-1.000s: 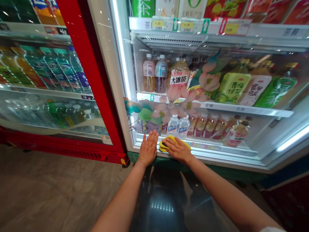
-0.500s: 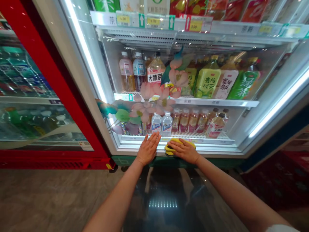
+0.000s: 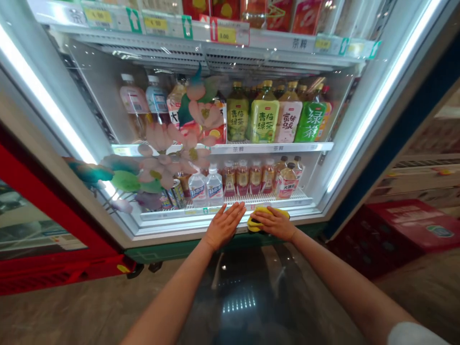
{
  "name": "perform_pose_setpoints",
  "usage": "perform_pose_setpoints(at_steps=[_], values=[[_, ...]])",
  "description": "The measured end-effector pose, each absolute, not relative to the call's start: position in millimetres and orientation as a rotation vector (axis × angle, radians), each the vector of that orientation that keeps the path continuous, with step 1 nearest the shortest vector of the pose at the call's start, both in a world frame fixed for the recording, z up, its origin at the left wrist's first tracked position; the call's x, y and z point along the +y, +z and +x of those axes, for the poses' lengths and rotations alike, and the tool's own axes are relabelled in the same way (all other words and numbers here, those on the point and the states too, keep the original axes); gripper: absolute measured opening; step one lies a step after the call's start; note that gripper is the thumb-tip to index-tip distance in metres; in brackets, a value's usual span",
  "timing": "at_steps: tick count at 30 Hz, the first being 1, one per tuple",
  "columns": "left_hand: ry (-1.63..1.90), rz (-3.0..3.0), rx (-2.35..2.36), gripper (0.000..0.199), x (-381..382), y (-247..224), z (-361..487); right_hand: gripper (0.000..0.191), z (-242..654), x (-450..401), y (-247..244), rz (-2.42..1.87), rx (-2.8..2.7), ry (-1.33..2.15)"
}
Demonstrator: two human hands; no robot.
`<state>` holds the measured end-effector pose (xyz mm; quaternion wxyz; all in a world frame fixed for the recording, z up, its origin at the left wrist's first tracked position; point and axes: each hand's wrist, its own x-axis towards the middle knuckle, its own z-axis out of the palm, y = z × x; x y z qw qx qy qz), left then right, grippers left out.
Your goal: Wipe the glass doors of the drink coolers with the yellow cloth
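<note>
- Brown floor [image 3: 82,311] shows at the bottom left, and a big lit fridge [image 3: 305,220] with drinks inside fills most of the view.
- Left hand [image 3: 225,226] is open and flat, with its palm down at the low edge of the fridge's glass door. It holds nothing.
- Right hand [image 3: 277,225] is on a yellow cloth [image 3: 268,211] with dark bits. Its fingers lie over the cloth, but one cannot tell if they pinch it.
- Both hands are apart, side by side, and the cloth is at the low edge of the door, under the right hand.
- Two clear bottles [image 3: 214,187] with blue and white labels stand on the low shelf, behind the glass.
- Green and pink tea bottles [image 3: 265,117] stand in a row on the middle shelf [image 3: 247,148].
- Pink flowers [image 3: 158,137] with green leaves are on the glass.
- Part of a red fridge [image 3: 97,270] is on the left, and a red box [image 3: 417,223] is on the right.
- White sleeve [image 3: 413,335] shows on the right arm.
</note>
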<state>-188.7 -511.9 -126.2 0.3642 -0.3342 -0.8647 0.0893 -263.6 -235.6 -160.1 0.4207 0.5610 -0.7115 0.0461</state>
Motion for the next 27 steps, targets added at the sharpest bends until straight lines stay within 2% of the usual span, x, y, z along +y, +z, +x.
perform_pose_setpoints(at_steps=[2,9,15,19,27], values=[[0.233,-0.88,-2.206,0.07,-500.5,-126.6,-193.2,0.031,-268.3,-217.7,-164.5,1.381,-1.817,0.127],[0.197,-0.917,-2.159,0.058,-462.1,-124.8,-208.5,0.034,-285.7,-175.5,-178.2,0.904,-1.871,0.232],[0.136,-0.985,-2.163,0.06,-440.5,-128.1,-218.1,0.034,-288.6,-180.0,-197.4,0.88,-1.877,0.233],[0.117,-0.998,-2.17,0.064,-427.5,-127.2,-224.6,0.049,-303.4,-158.9,-188.3,0.655,-1.946,0.413],[0.091,-1.029,-2.152,0.071,-411.1,-126.5,-231.8,0.081,-292.3,-171.0,-211.0,0.363,-1.917,0.596]])
